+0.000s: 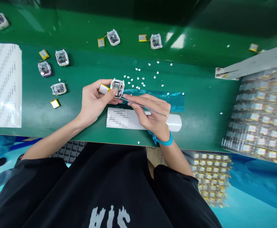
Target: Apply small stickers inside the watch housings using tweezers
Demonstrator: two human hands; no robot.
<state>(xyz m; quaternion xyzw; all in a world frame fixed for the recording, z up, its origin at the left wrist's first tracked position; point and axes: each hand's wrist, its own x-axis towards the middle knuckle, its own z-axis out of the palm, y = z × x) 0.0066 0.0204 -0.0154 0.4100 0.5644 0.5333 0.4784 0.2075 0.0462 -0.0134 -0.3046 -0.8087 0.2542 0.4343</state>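
Observation:
My left hand grips a white smartwatch case, its circuit board facing up and the thumb resting on the board's lower edge. A small silver and yellow battery sticks out from the case on the left, between thumb and fingers. In my right hand is a pair of metal tweezers, pinched closed around the shaft. The tips reach the lower right edge of the case; whether they hold anything is too small to tell.
Small white stickers lie scattered beyond my hands. Beneath my right hand are a blue film strip and a white printed sheet. Several open watch cases with batteries are spread about. Stacked trays stand right; another printed sheet lies left.

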